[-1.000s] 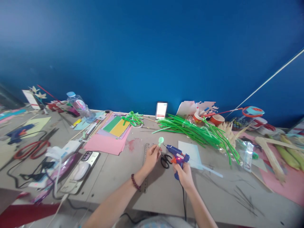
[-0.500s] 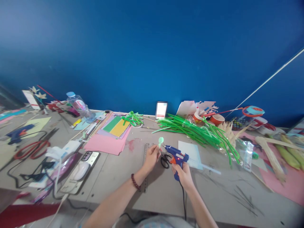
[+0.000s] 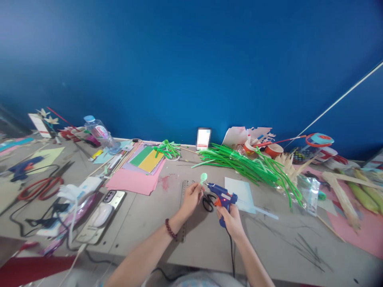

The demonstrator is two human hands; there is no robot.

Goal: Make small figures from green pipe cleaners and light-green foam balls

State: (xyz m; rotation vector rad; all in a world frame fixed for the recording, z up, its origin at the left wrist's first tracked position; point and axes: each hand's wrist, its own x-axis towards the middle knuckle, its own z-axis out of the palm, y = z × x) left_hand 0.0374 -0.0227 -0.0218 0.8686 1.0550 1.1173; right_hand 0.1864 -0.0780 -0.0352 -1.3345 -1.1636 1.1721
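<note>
Blue wall behind the cluttered table (image 3: pixel 149 223). Your left hand (image 3: pixel 191 198) pinches a green piece (image 3: pixel 203 177); your right hand (image 3: pixel 231 219) grips a blue glue gun (image 3: pixel 223 197), nozzle at 10 o'clock. Bottle label (image 3: pixel 101 130) unreadable.

Blue glue gun (image 3: pixel 222 197) (orange trigger), pale green piece (image 3: pixel 203 177), pink paper (image 3: pixel 133 181), blue wall (image 3: pixel 191 63).

two glue guns (image 3: pixel 222 197), two scissors (image 3: pixel 208 202), one bottle (image 3: pixel 100 133)
</note>
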